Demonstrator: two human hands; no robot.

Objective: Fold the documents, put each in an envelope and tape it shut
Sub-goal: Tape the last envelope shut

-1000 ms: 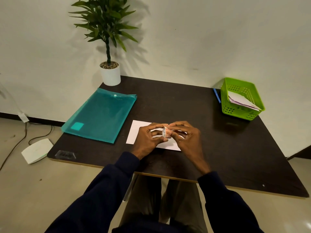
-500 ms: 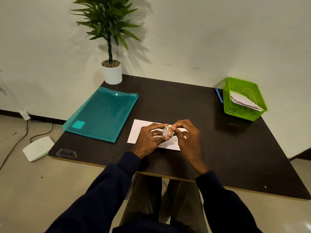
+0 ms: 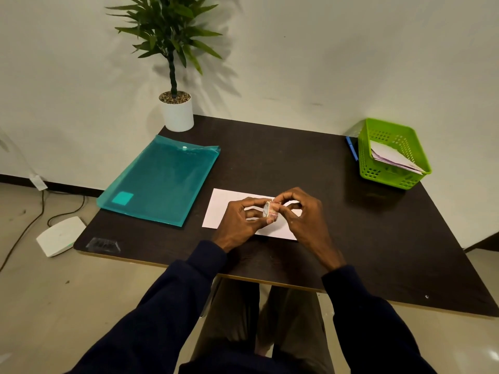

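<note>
Hands unmoved since earlier, both pinching tape roll (image 3: 270, 211) over envelope (image 3: 219, 211), dark table (image 3: 364, 238), white wall (image 3: 324, 49)

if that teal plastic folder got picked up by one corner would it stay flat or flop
Probably it would sag. The teal folder looks like thin see-through plastic, lying flat on the table, so it should bend under its own weight. It seems light, since nothing bulges inside. Its smooth surface may also slide easily when pushed.
</note>
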